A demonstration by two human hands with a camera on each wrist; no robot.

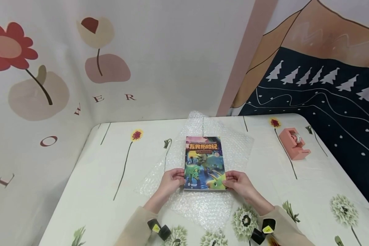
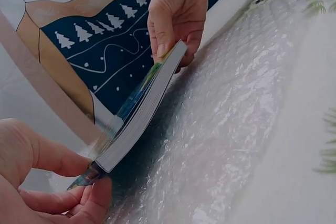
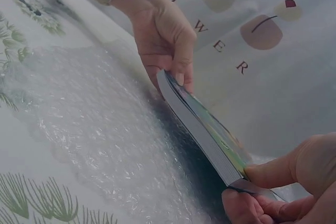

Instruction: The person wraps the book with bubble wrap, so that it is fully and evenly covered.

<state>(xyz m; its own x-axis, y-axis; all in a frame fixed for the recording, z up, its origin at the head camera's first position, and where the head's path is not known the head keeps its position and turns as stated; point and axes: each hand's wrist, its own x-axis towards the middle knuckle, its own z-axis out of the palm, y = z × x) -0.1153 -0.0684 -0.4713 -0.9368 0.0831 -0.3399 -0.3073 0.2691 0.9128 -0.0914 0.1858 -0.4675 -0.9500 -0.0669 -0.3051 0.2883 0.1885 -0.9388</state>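
Note:
A paperback book [image 1: 204, 163] with a colourful dinosaur cover is held level between both hands, above a sheet of bubble wrap [image 1: 203, 212]. My left hand [image 1: 171, 181] pinches its left edge near the lower corner, thumb on the cover and fingers beneath. On the opposite edge, my right hand [image 1: 240, 184] grips it the same way. Both wrist views show the book's page block [image 2: 144, 114] bowing slightly, with a dark shadow on the wrap underneath. The bubble wrap lies turned cornerwise on the table, its far corner reaching the back edge.
At the right of the table stands a pink tape dispenser [image 1: 294, 144] with a roll in it. A floral cloth [image 1: 104, 171] covers the table. Printed curtains [image 1: 172, 61] rise behind it and along the left side, with a dark tree-patterned one [image 1: 326, 95] at the right.

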